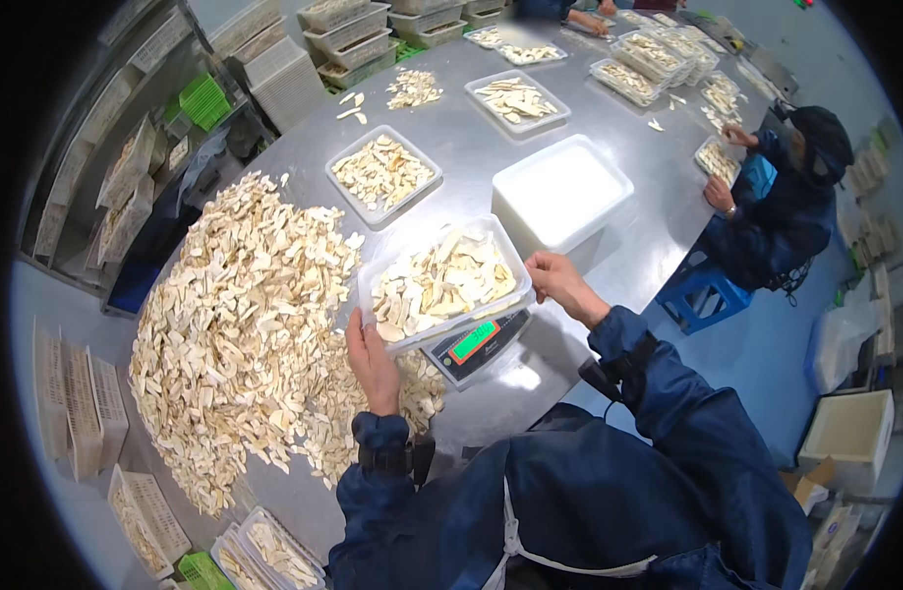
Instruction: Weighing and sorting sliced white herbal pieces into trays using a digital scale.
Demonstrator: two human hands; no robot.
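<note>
left hand (pixel 375 366) reaching up, fingers along a clear plastic tray's (pixel 451 325) left side, right hand (pixel 566 288) angled inward, fingers curled at its right rim, both holding it between them, pale slices (pixel 441 280) inside, digital scale (pixel 476 346) below, heaped slices (pixel 245 324) beside the left fingers

There's one left hand (pixel 375 366), one right hand (pixel 566 285), one digital scale (pixel 474 346), one slice-filled plastic tray (pixel 451 326) between hands, two filled trays (pixel 410 201) mid-table, one large slice heap (pixel 245 334).
</note>
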